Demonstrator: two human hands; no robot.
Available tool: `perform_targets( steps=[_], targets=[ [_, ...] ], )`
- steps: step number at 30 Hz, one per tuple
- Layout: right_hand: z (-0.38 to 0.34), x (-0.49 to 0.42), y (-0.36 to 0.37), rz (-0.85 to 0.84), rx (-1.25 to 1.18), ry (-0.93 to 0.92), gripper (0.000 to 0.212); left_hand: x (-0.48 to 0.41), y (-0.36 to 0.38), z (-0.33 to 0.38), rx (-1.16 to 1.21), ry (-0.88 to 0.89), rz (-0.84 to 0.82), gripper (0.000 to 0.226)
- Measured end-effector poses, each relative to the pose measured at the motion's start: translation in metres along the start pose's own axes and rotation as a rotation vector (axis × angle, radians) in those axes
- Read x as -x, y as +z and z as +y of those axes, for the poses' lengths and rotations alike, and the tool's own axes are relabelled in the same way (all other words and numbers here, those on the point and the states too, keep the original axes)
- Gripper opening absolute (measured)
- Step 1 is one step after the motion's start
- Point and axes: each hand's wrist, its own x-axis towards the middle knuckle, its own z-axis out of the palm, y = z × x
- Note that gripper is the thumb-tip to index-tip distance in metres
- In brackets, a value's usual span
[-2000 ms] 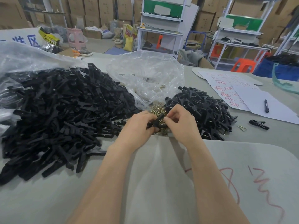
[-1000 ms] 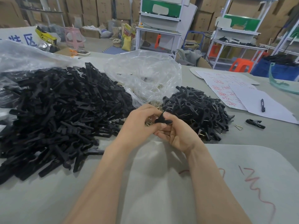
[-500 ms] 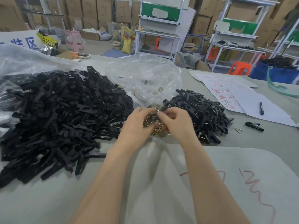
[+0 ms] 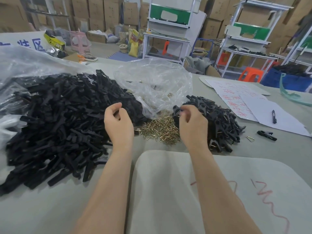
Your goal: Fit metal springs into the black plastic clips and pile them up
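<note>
Both hands are held apart over the grey table (image 4: 278, 149). The left hand (image 4: 118, 125) is held at about 11 o'clock, fingers loosely curled over the edge of the big heap of black clips (image 4: 59, 119), and nothing is seen in it. The right hand (image 4: 192, 127) is curled at 1 o'clock, with its fingertips right at a clip (image 4: 176, 110) on the edge of the smaller pile (image 4: 222, 122). Whether it's actually pinched can't be told, it's too blurry. The brassy springs (image 4: 162, 129) are spilled between the hands at 12 o'clock, below a clear plastic bag (image 4: 155, 81). A lone clip (image 4: 266, 135) and a lone spring (image 4: 250, 138) can be seen at 3 o'clock, and a pen (image 4: 273, 116) on paper (image 4: 287, 124) at 2.
</note>
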Motion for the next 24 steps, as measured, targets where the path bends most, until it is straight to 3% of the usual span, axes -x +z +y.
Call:
perform_targets(
  steps=[4, 8, 17, 21, 24],
  targets=[
    [0.007, -0.002, 0.017, -0.304, -0.029, 0.041, 0.041, 0.006, 0.006, -0.002, -0.037, 0.052, -0.066, 0.018],
    [0.028, -0.004, 0.022, -0.153, -0.113, 0.237, 0.051, 0.006, 0.006, -0.003, -0.063, 0.063, -0.088, 0.018],
    [0.064, -0.022, -0.008, 0.109, -0.115, 0.426, 0.048, 0.004, 0.005, -0.004, -0.089, 0.040, -0.101, 0.018],
    [0.057, -0.018, -0.008, 0.180, 0.013, 0.341, 0.034, 0.006, 0.007, -0.004, -0.099, 0.042, -0.113, 0.019],
    [0.036, -0.012, 0.004, 0.041, -0.022, 0.128, 0.028, 0.007, 0.008, -0.003, -0.113, 0.046, -0.117, 0.018]
  ],
)
